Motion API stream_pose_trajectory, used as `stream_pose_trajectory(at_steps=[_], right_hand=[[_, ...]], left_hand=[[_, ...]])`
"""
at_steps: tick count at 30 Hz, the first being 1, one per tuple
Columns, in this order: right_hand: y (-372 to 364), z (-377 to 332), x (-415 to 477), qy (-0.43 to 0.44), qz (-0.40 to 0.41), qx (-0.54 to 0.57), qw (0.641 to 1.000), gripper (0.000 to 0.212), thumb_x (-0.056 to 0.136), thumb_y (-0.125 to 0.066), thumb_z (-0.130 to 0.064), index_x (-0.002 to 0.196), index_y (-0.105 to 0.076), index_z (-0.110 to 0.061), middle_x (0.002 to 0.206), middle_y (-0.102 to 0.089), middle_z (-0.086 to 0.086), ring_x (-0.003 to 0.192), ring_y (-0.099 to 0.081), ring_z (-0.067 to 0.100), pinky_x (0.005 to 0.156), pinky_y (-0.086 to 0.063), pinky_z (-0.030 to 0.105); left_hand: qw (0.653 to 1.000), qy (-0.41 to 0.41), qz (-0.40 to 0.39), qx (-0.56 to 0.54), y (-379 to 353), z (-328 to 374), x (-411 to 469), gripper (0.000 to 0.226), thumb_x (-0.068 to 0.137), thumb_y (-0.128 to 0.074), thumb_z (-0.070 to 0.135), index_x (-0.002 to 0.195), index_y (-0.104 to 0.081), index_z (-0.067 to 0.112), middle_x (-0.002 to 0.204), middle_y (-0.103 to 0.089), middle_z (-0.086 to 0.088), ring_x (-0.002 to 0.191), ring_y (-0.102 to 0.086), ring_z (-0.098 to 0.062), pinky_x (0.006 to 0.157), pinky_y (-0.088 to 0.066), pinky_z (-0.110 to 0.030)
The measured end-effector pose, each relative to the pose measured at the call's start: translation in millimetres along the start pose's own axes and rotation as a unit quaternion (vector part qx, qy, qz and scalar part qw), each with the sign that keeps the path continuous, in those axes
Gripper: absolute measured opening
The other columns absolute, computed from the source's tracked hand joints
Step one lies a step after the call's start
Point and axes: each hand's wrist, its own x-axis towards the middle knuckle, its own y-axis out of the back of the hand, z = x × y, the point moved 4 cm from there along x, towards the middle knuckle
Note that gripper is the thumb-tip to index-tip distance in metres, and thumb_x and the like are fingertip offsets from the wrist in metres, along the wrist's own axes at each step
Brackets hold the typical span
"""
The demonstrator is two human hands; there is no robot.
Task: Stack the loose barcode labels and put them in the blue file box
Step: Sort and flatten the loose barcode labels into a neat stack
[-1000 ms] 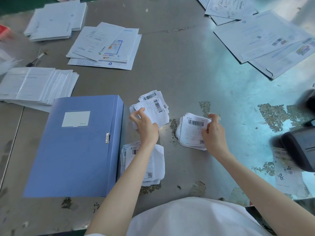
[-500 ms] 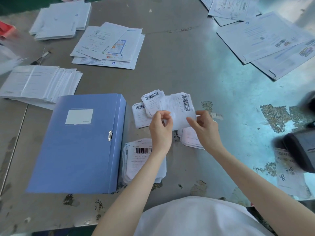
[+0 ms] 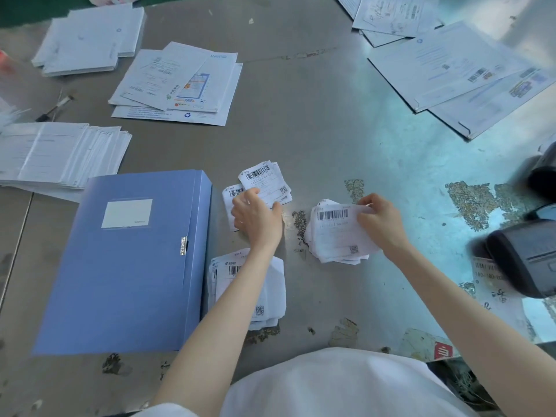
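Note:
A closed blue file box (image 3: 126,260) lies flat on the left of the grey table. Three small heaps of white barcode labels lie to its right. My left hand (image 3: 255,219) rests fingers-down on the far heap of loose labels (image 3: 264,183). On the right pile (image 3: 335,236), the top label's upper right edge is pinched by my right hand (image 3: 380,222). A third pile (image 3: 249,291) sits beside the box's near corner, partly under my left forearm.
Stacks of white envelopes (image 3: 57,155) and printed mailers (image 3: 177,85) lie at the far left. More mailers (image 3: 457,70) spread at the far right. A black device (image 3: 523,257) sits at the right edge over another label sheet (image 3: 490,284). A pen (image 3: 54,108) lies far left.
A label that both hands held up between the piles half a second ago now lies on the right pile under my right hand. My left hand went back down onto the far heap.

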Motion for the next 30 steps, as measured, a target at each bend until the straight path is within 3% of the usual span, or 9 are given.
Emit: stream_pose_trajectory(at_steps=[6,10,12,15,18,22,25,27,30], right_hand=[[-8.0,5.8,0.9,0.008,0.02,-0.038,0.999,0.036,0.08,-0.043,0.002,0.113,-0.056,-0.007,0.1,-0.054,0.005,0.09,-0.047,0.023,0.071,-0.033,0.025],[-9.7,10.5,-1.9,0.01,0.056,-0.026,0.998,0.035,0.08,-0.043,0.003,0.113,-0.054,-0.003,0.098,-0.056,0.007,0.086,-0.048,0.025,0.068,-0.033,0.025],[-10.5,12.7,-3.1,0.011,0.065,-0.024,0.998,0.036,0.081,-0.042,0.003,0.115,-0.053,-0.003,0.098,-0.056,0.006,0.086,-0.048,0.025,0.069,-0.034,0.026],[-12.7,14.5,-5.1,0.021,0.073,-0.024,0.997,0.037,0.08,-0.044,0.004,0.116,-0.05,-0.002,0.1,-0.054,0.006,0.089,-0.048,0.024,0.073,-0.035,0.028],[-15.3,14.8,-7.0,0.032,0.085,-0.025,0.996,0.044,0.077,-0.044,0.005,0.119,-0.044,-0.004,0.108,-0.052,0.009,0.097,-0.047,0.027,0.076,-0.035,0.029],[-20.4,16.5,-10.3,0.054,0.09,-0.056,0.993,0.052,0.074,-0.045,0.006,0.125,-0.041,-0.004,0.123,-0.041,0.015,0.106,-0.046,0.03,0.079,-0.036,0.031],[-21.1,16.8,-11.8,0.073,0.108,-0.11,0.985,0.053,0.071,-0.05,0.005,0.123,-0.045,-0.004,0.124,-0.036,0.018,0.114,-0.04,0.035,0.092,-0.037,0.036],[-19.0,15.2,-13.0,0.072,0.125,-0.149,0.978,0.053,0.07,-0.053,0.004,0.122,-0.047,-0.004,0.127,-0.035,0.019,0.115,-0.036,0.037,0.097,-0.031,0.039],[-18.2,13.2,-14.5,0.064,0.124,-0.157,0.978,0.052,0.07,-0.055,0.002,0.121,-0.048,-0.007,0.131,-0.034,0.016,0.118,-0.033,0.035,0.1,-0.026,0.04]], left_hand=[[0.998,0.033,0.015,-0.059,-2.6,-1.3,24.4,0.049,0.082,-0.064,0.008,0.127,-0.045,0.01,0.136,-0.032,-0.016,0.118,-0.034,-0.037,0.094,-0.04,-0.043],[0.998,0.014,0.002,-0.067,-5.8,-1.9,30.8,0.054,0.078,-0.059,-0.008,0.127,-0.042,0.008,0.134,-0.029,-0.016,0.114,-0.038,-0.034,0.086,-0.047,-0.038],[0.996,0.007,-0.011,-0.083,-5.0,-0.6,33.4,0.058,0.077,-0.055,-0.015,0.128,-0.04,0.008,0.132,-0.029,-0.016,0.103,-0.046,-0.028,0.081,-0.049,-0.033],[0.994,0.007,-0.022,-0.103,0.0,0.7,33.0,0.06,0.079,-0.052,-0.016,0.131,-0.038,0.01,0.131,-0.031,-0.014,0.09,-0.042,-0.016,0.068,-0.036,-0.015],[0.993,0.004,-0.009,-0.121,8.8,-5.0,27.3,0.058,0.081,-0.054,-0.012,0.132,-0.038,0.01,0.132,-0.036,-0.012,0.095,-0.042,-0.014,0.072,-0.03,-0.011],[0.993,-0.003,-0.005,-0.114,16.9,-24.7,20.2,0.058,0.08,-0.055,-0.008,0.132,-0.038,0.012,0.134,-0.042,-0.009,0.117,-0.046,-0.024,0.087,-0.04,-0.026],[0.999,0.013,0.008,-0.05,18.8,-36.8,17.4,0.061,0.077,-0.059,-0.003,0.132,-0.037,0.012,0.13,-0.044,-0.013,0.119,-0.042,-0.033,0.095,-0.04,-0.039],[0.998,0.044,0.025,0.031,22.2,-40.3,16.2,0.062,0.075,-0.067,0.008,0.13,-0.039,0.012,0.129,-0.042,-0.016,0.118,-0.037,-0.037,0.095,-0.034,-0.041],[0.998,0.064,0.003,0.02,24.6,-40.2,18.5,0.065,0.072,-0.07,0.009,0.128,-0.037,0.01,0.132,-0.034,-0.018,0.117,-0.033,-0.036,0.093,-0.034,-0.038]])
